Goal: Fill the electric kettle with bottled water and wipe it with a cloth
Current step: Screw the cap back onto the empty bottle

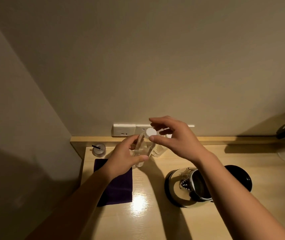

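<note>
Clear bottle (pixel 142 149) gripped by left hand (pixel 123 157); right hand (pixel 174 137) pinches cap (pixel 150 132).

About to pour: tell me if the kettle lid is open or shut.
Open. The kettle shows its dark inside, with the lid swung back behind the right forearm.

No readable text, label or number shows on anything in view
</note>
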### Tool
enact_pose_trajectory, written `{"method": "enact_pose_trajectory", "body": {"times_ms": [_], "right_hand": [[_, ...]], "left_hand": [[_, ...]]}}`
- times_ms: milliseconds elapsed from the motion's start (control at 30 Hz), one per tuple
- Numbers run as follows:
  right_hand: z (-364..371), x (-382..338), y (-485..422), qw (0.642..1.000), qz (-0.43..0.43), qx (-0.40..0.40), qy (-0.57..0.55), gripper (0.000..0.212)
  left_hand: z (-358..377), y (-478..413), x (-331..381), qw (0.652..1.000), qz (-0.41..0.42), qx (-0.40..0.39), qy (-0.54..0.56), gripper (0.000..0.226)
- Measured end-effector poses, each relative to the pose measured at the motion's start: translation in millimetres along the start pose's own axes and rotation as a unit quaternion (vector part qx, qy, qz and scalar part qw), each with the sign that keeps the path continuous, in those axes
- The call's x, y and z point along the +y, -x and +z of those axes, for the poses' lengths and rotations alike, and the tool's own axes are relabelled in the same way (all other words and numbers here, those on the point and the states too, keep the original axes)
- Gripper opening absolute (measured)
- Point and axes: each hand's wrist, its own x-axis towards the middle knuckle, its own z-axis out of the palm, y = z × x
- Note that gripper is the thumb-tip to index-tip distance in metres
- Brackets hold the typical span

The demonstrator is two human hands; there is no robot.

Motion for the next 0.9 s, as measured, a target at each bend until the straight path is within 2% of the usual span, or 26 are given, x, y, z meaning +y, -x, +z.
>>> {"method": "enact_pose_trajectory", "body": {"times_ms": [100, 200, 367, 600, 900], "right_hand": [[0, 5, -17, 0.993, -0.02, -0.045, 0.103, 0.037], [6, 17, -30, 0.987, -0.021, -0.052, 0.147, 0.033], [18, 41, -42, 0.986, -0.009, -0.046, 0.16, 0.032], [30, 56, -44, 0.979, 0.007, -0.077, 0.187, 0.033], [27, 59, -46, 0.979, 0.041, -0.081, 0.182, 0.039]], "left_hand": [[2, -20, -13, 1.0, -0.009, -0.008, -0.011, 0.062], [4, -37, -26, 0.999, -0.015, -0.023, -0.017, 0.065], [12, -55, -43, 0.999, -0.025, -0.033, -0.014, 0.072], [25, -60, -64, 0.999, -0.046, -0.019, -0.011, 0.067], [30, -60, -64, 0.998, -0.058, -0.017, -0.019, 0.07]]}}
